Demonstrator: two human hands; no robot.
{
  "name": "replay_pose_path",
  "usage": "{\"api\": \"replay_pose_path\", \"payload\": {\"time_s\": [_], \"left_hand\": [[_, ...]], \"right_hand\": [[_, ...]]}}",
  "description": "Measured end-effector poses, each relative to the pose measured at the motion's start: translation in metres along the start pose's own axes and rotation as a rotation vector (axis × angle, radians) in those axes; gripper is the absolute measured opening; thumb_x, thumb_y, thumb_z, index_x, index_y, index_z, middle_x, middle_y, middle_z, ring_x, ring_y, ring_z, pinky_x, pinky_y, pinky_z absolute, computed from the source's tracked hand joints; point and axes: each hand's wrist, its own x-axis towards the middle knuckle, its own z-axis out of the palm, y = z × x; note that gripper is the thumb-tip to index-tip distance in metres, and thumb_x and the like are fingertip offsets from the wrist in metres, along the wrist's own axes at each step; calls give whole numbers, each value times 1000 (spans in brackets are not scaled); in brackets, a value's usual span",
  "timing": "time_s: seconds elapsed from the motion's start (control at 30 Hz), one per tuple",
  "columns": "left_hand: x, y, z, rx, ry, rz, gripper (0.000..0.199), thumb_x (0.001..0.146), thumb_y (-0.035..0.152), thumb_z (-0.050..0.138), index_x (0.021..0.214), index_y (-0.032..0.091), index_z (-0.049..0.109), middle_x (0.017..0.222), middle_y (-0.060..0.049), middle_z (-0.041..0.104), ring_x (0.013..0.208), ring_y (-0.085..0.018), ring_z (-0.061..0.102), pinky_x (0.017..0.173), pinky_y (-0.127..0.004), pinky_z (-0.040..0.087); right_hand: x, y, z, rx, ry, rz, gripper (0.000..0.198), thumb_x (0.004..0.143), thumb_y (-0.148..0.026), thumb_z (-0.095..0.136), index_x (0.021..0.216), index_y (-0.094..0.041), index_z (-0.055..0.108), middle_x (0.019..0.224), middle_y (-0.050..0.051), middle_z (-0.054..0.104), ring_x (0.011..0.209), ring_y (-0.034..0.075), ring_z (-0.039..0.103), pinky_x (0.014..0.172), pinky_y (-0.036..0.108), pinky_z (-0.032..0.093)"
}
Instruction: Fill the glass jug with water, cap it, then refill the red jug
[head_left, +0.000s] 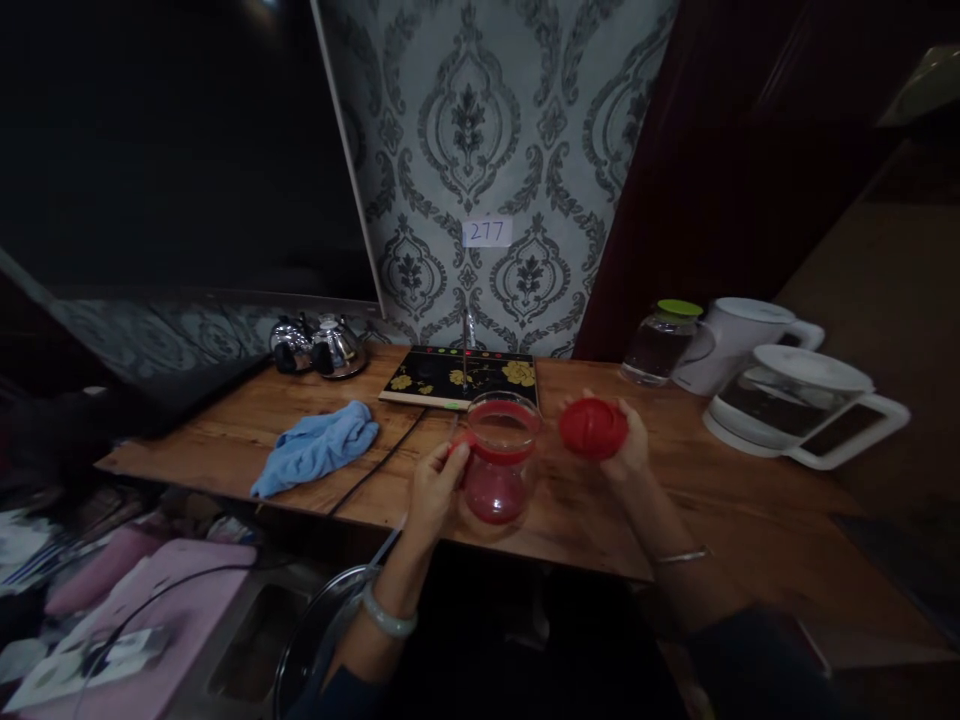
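My left hand (437,485) is closed round the red handle of a glass pitcher (499,490). The pitcher stands upright near the front edge of the wooden table, with a red band below its open rim. To the right of it, my right hand (628,450) holds a round red lid (592,428), tilted so that one face shows toward me. The lid is apart from the pitcher's rim. Behind the pitcher lies a black electric tea stove (457,375) with yellow flowers and small lit marks.
A blue cloth (319,445) and two metal kettles (337,347) sit at left. Toward the right are a green-lidded glass jug (660,345), a white pitcher (739,340) and a white-lidded clear pitcher (787,400). A black cord (379,462) crosses the wooden table (720,510).
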Motion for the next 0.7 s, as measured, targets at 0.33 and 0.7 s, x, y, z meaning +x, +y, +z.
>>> {"api": "replay_pose_path", "payload": {"time_s": [0.33, 0.7], "left_hand": [[-9, -7, 34, 82, 245, 120, 40, 77, 53, 64, 61, 18, 56, 59, 3, 45, 57, -9, 39, 54, -21, 32], [-20, -21, 26, 201, 242, 279, 31, 84, 46, 59, 94, 17, 67, 96, -7, 64, 94, -20, 59, 85, -30, 46]], "right_hand": [[-7, 59, -102, 150, 404, 60, 24, 70, -43, 57, 83, -24, 66, 84, 3, 73, 84, 24, 69, 86, 47, 54], [-17, 49, -103, -486, 628, -150, 47, 63, -35, 66, 107, -21, 65, 111, 7, 68, 101, 25, 63, 86, 39, 52]]}}
